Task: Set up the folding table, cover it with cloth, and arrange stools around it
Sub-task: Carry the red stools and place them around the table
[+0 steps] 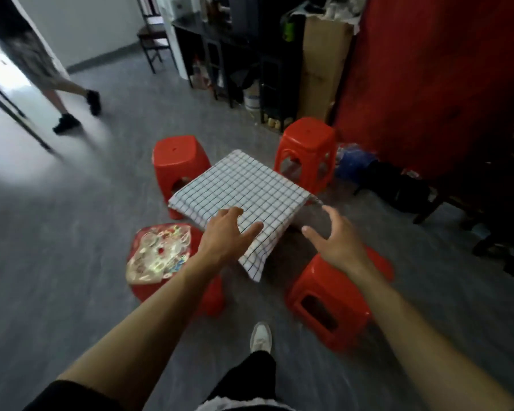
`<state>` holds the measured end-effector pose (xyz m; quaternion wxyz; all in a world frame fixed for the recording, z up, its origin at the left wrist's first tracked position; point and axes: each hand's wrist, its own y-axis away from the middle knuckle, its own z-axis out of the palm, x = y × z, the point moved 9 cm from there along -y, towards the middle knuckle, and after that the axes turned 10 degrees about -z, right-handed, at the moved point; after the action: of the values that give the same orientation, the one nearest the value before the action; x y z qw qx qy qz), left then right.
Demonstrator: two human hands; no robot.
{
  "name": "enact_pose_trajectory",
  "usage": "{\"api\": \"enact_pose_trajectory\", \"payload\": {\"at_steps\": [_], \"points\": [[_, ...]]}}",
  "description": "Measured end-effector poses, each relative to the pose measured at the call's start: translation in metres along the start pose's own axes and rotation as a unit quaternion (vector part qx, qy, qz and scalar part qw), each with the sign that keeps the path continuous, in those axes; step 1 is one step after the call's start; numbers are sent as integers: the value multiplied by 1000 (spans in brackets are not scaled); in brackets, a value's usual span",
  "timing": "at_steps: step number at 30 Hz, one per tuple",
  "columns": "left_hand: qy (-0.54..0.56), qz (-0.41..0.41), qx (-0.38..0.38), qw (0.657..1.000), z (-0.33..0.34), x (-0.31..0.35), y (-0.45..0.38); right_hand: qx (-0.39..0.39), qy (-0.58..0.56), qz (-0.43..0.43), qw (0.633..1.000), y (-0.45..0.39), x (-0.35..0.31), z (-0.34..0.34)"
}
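The cloth [244,191], white with a dark grid, lies over the small table near the middle of the view and hides the tabletop completely. It sits as a diamond, one corner pointing toward 12 o'clock and the opposite corner drooping toward 6 o'clock, so its long line runs roughly from 11 to 5. The table's legs cannot be seen.

The left hand [224,235] reaches in from 7 o'clock, fingers spread apart and fairly straight, tips over the near edge of the cloth (whether they press on it is hard to tell through the blur). The right hand [336,238] comes in from 5 o'clock, fingers apart and loose, holding nothing, just beside the cloth's right edge.

Four red stools ring the table: one at 10 o'clock [178,161], one at 1 o'clock [307,143], one at 8 o'clock [172,289] with a patterned plastic sheet [158,253] on its seat, and one at 5 o'clock [330,304] partly behind the right forearm. Another person's legs [69,96] are cut off at 10 o'clock, far corner
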<state>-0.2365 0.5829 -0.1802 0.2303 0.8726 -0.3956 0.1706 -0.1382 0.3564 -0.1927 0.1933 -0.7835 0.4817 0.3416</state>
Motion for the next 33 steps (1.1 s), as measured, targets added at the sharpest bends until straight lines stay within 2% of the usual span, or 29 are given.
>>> {"api": "enact_pose_trajectory", "payload": {"at_steps": [5,10,14,18,27,33], "points": [[-24,-57,56,997,-44,-70,51,-64,-29,-46,997,23,-57,55],[20,-130,103,986,-85,-148,78,-114,-30,-112,987,25,-121,106],[35,-175,123,976,-107,-217,95,-155,-6,-150,976,27,-173,156],[46,-223,105,968,-119,-298,107,-197,7,-182,963,35,-229,219],[81,-211,99,969,-202,-463,92,-246,68,-216,942,52,-371,368],[83,-211,85,970,-259,-562,56,-246,97,-215,940,40,-442,446]]}}
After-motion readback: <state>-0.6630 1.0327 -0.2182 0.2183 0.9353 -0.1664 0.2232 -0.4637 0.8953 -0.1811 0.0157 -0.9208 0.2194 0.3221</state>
